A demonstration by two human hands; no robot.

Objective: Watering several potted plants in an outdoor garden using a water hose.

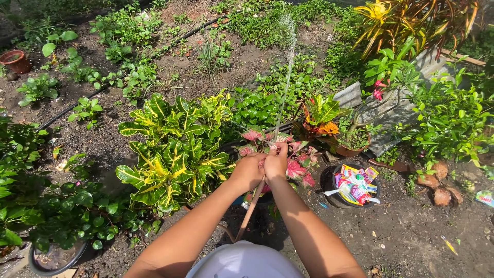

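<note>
Both outstretched hands, left (248, 171) and right (276, 162), clasp a hose (253, 206) spraying upward.

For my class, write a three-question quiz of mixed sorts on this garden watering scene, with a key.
1. True or false: both hands, left hand and right hand, are on the hose.
2. Multiple choice: the black pot to the right of the hands holds A) soil only B) colourful wrappers C) water.
3. Fill in: the water jet arcs away over the plant with ____ leaves just beyond the hands.

Key: 1 true; 2 B, the colourful wrappers; 3 pink.
</note>
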